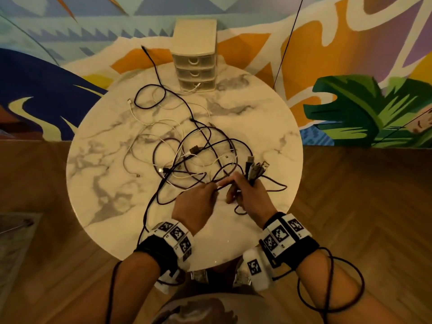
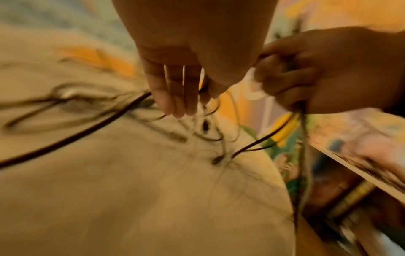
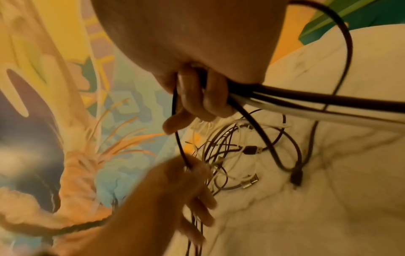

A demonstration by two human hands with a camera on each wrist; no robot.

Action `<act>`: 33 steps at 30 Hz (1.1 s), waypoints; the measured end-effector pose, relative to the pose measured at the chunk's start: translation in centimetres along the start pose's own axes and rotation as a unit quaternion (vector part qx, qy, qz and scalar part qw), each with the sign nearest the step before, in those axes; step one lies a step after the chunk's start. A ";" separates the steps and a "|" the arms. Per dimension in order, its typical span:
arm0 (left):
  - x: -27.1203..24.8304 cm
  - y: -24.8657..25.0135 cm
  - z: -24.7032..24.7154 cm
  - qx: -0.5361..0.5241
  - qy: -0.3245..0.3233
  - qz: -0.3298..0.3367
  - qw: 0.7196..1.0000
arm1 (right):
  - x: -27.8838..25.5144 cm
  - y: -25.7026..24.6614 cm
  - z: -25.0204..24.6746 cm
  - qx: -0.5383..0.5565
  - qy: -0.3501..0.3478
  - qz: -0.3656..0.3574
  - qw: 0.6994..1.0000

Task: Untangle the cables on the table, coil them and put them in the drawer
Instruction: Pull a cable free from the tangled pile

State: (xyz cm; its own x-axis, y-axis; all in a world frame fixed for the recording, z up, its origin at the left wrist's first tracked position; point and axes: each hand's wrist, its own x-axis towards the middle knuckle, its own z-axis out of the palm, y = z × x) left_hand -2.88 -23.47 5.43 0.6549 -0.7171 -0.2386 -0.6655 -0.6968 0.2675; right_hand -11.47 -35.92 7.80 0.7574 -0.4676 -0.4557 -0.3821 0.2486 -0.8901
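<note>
1. A round marble tabletop point(image 1: 257, 108) fills the frame's centre, with tangled dark and white cables point(image 1: 187, 146) sprawled across its middle.
2. At upper centre stands a small drawer unit point(image 1: 195, 54); its three drawers look closed, contents hidden.
3. At lower centre, the right hand point(image 1: 247, 195) has its grip curled round a bundle of plug ends, while the left hand point(image 1: 198, 202) pinches a dark strand.
4. Risk: pulling hard could tighten knots or drag cables off the edge.

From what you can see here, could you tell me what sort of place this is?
Probably a lounge or studio corner rather than a workshop: a round marble table, a painted mural wall, wood flooring, and a small drawer unit.
</note>
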 end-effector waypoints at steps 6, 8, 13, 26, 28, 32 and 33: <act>4.7 -7.5 0.0 -0.115 0.009 -0.042 0.992 | -0.9 -0.4 -2.0 0.093 0.045 -0.030 0.994; 7.3 -8.9 -2.2 -0.107 0.073 -0.043 0.991 | -0.7 -0.6 -2.9 0.110 0.065 -0.042 0.991; 7.9 -10.2 -0.8 0.016 -0.067 -0.001 0.998 | -0.8 -0.5 -3.7 0.104 0.072 -0.054 0.991; 3.9 -10.0 -3.1 -0.030 0.217 -0.043 0.975 | -0.2 -0.4 -4.2 0.147 0.144 -0.078 0.976; 3.8 -9.7 -3.6 -0.034 0.206 -0.060 0.976 | -0.2 -0.5 -4.2 0.154 0.148 -0.087 0.973; 3.7 -9.0 -4.4 -0.082 0.266 -0.051 0.959 | -0.6 -1.0 -4.5 0.159 0.170 -0.098 0.968; 3.8 -8.8 -4.8 -0.096 0.290 -0.034 0.951 | -0.6 -1.1 -4.7 0.160 0.179 -0.098 0.966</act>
State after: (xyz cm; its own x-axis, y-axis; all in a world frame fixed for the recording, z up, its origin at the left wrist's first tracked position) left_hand 7.15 -19.94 6.61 0.8186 -0.5018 0.2794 -0.5733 -0.6850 0.4496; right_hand -13.97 -39.87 8.99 0.5453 -0.7813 -0.3038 -0.0228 0.3485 -0.9370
